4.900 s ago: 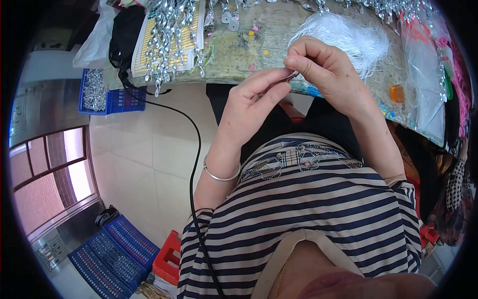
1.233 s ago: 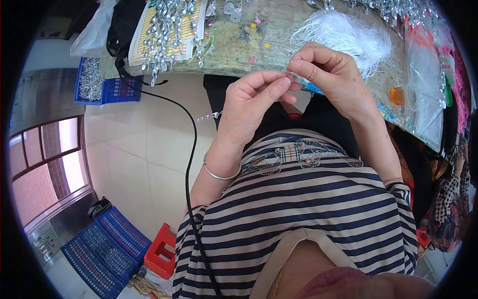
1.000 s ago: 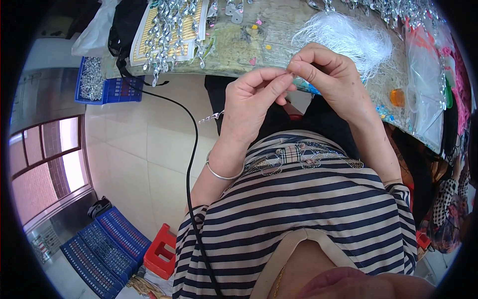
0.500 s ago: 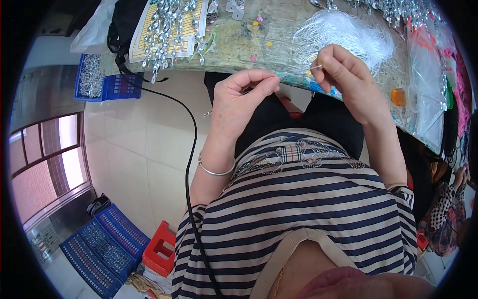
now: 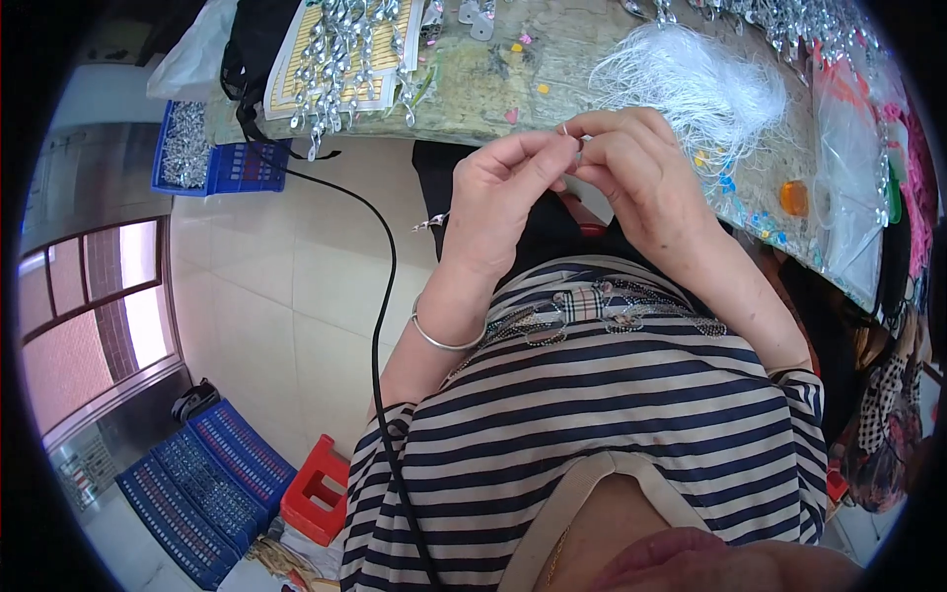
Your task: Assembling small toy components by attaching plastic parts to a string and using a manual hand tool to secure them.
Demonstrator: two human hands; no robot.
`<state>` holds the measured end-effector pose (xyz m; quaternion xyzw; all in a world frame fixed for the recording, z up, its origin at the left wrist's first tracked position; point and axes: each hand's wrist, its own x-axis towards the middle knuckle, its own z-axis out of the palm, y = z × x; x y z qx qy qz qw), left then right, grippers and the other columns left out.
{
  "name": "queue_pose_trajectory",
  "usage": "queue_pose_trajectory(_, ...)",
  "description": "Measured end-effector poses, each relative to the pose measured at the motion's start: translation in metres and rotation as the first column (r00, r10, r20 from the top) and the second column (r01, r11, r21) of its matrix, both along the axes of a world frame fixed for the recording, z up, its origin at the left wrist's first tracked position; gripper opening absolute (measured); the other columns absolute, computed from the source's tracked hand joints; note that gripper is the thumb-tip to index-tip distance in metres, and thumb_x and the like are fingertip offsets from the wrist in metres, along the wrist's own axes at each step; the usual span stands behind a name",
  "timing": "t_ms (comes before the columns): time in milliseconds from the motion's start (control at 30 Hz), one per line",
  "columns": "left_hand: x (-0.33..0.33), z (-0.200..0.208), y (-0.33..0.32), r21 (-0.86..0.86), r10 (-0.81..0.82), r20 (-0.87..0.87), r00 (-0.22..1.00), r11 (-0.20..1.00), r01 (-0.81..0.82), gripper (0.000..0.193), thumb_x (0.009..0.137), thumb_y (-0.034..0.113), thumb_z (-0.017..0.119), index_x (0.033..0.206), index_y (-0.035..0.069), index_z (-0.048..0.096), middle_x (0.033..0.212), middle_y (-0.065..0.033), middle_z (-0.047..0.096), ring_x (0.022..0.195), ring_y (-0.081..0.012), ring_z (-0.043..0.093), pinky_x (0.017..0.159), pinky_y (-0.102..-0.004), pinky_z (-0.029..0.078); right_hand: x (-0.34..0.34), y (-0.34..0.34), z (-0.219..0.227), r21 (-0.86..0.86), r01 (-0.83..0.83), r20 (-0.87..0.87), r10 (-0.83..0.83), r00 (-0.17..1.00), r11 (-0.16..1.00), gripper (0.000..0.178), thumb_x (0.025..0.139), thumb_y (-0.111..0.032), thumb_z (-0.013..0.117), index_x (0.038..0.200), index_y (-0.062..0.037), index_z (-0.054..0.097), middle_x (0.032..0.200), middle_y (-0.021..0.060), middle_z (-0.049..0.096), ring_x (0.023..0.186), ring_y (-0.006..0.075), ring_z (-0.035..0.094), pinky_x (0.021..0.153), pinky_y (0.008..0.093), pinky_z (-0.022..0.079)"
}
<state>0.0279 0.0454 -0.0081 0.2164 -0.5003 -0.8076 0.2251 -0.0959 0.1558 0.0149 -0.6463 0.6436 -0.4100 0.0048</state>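
My left hand (image 5: 501,197) and my right hand (image 5: 646,183) meet over the table's front edge, fingertips touching. The left thumb and index finger are pinched together. A short strand of shiny beads (image 5: 431,222) sticks out behind the left hand, seemingly held in it. Closed too, my right hand has bent fingers against the left fingertips. A tiny end of thin white thread (image 5: 564,128) shows at the right fingertips; the rest is hidden by the fingers. Just beyond the right hand lies a loose bundle of white threads (image 5: 691,79) on the worktable (image 5: 464,99).
Strands of clear crystal drops (image 5: 340,59) lie on a yellow chart at the left. A blue basket (image 5: 232,170) of crystals stands beside the table. At the right are a clear plastic bag (image 5: 843,187) and an amber piece (image 5: 793,197). A black cable (image 5: 385,296) hangs along my left arm.
My right hand has moved left and turned, bringing its fingertips against the left ones. The left hand has shifted slightly right, and the hanging bead strand has moved with it.
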Motion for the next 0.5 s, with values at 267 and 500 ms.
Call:
queue_pose_trajectory(267,0.001,-0.003,-0.003,-0.003,-0.022,0.047,0.999,1.000,0.022,0.013,0.084,0.009,0.065,0.092,-0.001,0.067,0.081,-0.0028,0.064,0.070,-0.0080,0.052,0.066,-0.0209,0.040,0.000,0.003,-0.005,0.036,0.020,-0.017,-0.019,1.000,0.999,0.013,0.080,-0.006,0.062,0.090,-0.0036,0.054,0.108,0.0120,0.056,0.096,0.0301,0.051,0.084,0.0365,0.040)
queue_pose_trajectory(500,0.004,0.001,0.001,-0.184,-0.023,0.053,0.998,0.982,0.033,0.009,0.084,0.007,0.065,0.090,-0.001,0.066,0.080,-0.0055,0.065,0.072,-0.0093,0.057,0.067,-0.0212,0.044,-0.011,0.003,-0.014,0.120,0.067,0.320,-0.102,0.942,0.991,0.009,0.092,-0.011,0.050,0.091,-0.0019,0.053,0.108,0.0094,0.052,0.100,0.0198,0.050,0.087,0.0284,0.038)
